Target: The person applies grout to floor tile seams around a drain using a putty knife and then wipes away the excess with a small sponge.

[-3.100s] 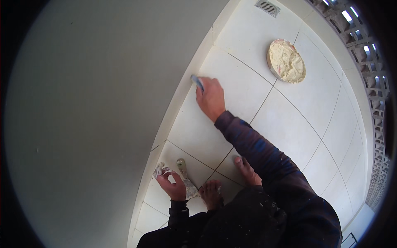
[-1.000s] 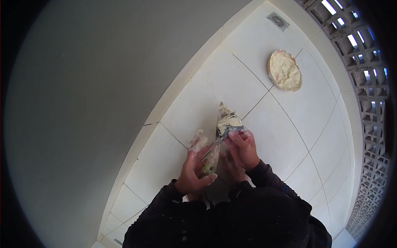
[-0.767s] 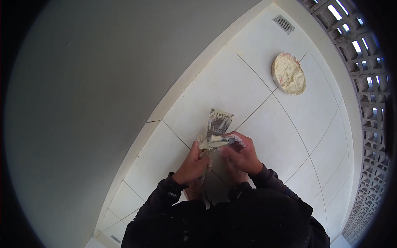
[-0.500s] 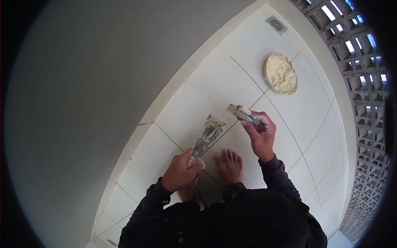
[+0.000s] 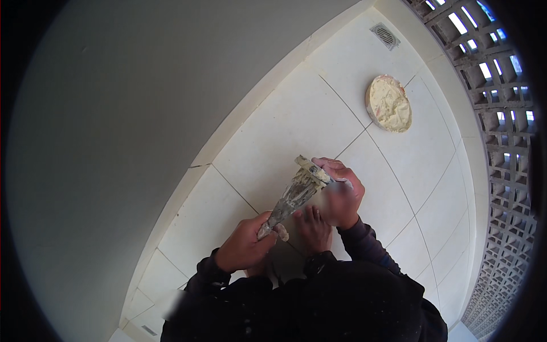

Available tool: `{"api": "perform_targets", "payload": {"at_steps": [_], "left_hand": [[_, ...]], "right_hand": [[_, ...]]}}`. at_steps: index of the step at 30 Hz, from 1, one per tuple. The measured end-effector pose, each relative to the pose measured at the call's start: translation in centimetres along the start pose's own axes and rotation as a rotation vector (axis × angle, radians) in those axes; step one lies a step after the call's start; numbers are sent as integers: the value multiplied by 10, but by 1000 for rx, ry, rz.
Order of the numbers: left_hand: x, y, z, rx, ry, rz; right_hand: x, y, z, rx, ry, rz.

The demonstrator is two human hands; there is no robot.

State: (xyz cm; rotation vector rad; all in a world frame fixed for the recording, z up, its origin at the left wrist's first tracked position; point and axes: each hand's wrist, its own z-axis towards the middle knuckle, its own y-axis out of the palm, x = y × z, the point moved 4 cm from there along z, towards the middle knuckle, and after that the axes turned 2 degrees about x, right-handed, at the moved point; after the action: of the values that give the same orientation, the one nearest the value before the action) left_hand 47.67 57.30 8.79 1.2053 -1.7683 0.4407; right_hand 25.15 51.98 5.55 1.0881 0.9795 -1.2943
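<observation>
My left hand (image 5: 246, 242) is closed round the handle of a putty knife (image 5: 289, 200), its grey blade smeared with cream-coloured filler and pointing away from me. In my right hand (image 5: 343, 191) is a second scraper (image 5: 313, 169), gripped near its near end. The edge of this scraper lies across the tip of the left-hand putty knife, and filler shows where the two meet. White residue coats some of my right fingers. Part of the second scraper is hidden behind the fingers.
A round tub of cream filler (image 5: 390, 104) stands on the white tiled floor (image 5: 273, 131), far right. Beyond it is a floor drain (image 5: 385, 36). A grey wall (image 5: 125, 131) rises on the left, a perforated block wall (image 5: 498, 114) on the right. My bare foot (image 5: 314, 231) is just below my hands.
My right hand has moved left and slightly nearer, bringing its scraper onto the tip of the putty knife. Before, the two blades were apart. My left hand has barely shifted.
</observation>
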Motion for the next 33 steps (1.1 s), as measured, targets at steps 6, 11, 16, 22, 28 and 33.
{"api": "perform_targets", "payload": {"at_steps": [6, 11, 16, 22, 28, 33], "left_hand": [[25, -11, -8, 169, 47, 37], [23, -31, 7, 477, 160, 544], [5, -22, 1, 734, 303, 872], [-14, -12, 8, 824, 441, 961], [-28, -14, -1, 811, 355, 1250], [-32, -31, -11, 877, 360, 1297]], "right_hand": [[20, 1, -22, -49, 25, -130], [14, -8, -26, 241, 464, 173], [-15, -8, -8, 101, 764, 273], [-15, 13, -11, 226, 968, 499], [-10, 22, -7, 185, 947, 495], [-13, 45, 3, 160, 959, 501]]}}
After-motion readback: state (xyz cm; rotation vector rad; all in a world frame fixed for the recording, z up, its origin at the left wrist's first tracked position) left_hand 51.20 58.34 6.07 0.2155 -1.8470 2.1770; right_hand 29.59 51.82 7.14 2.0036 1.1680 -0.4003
